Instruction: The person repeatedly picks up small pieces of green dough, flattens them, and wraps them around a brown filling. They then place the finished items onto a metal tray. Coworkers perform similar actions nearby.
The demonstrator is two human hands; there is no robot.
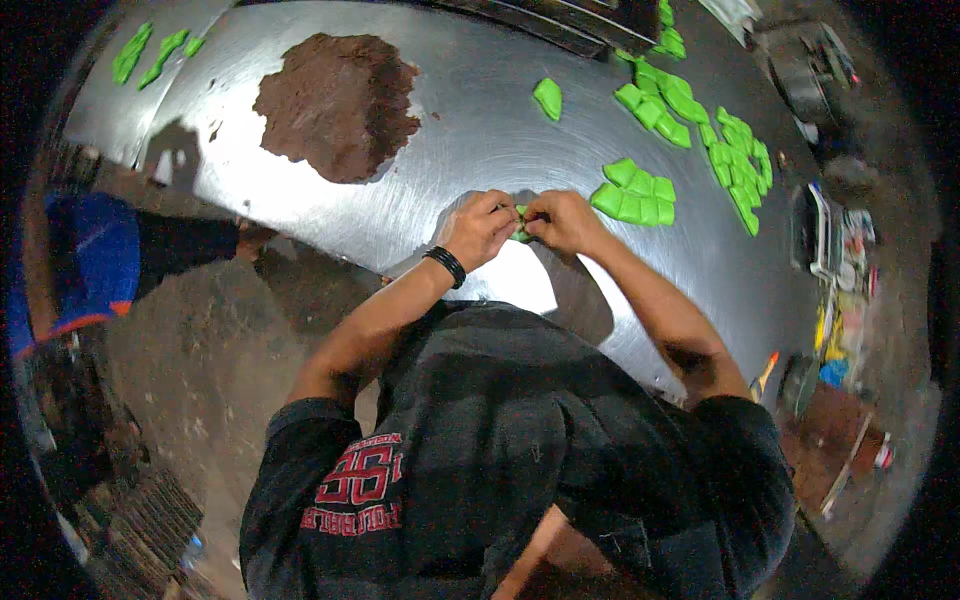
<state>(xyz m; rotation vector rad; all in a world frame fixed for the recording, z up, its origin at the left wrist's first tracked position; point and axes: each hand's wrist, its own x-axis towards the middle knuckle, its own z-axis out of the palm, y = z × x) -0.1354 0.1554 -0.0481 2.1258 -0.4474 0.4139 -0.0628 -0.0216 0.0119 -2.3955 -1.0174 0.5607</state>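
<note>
Close to the table's near edge, my left hand [480,229] and my right hand [564,221] meet with bent fingers. Between them they pinch a small piece of green dough [523,235], mostly hidden by the fingertips. Black bands circle my left wrist. To the right of my right hand lies a cluster of soft green dough pieces [636,201], pressed side by side. A single green dough piece [549,99] rests farther back. Beyond my left hand sits a large, rough-surfaced brown mass [337,109], possibly dough or filling. All of it lies on a shiny metal table [480,135].
More green dough clusters [660,101] [739,165] spread toward the right, and a few strips [132,54] lie far left. A dark metal object [570,22] borders the back. At left stands another person in blue [94,255]. A brush [766,373] lies at the right edge.
</note>
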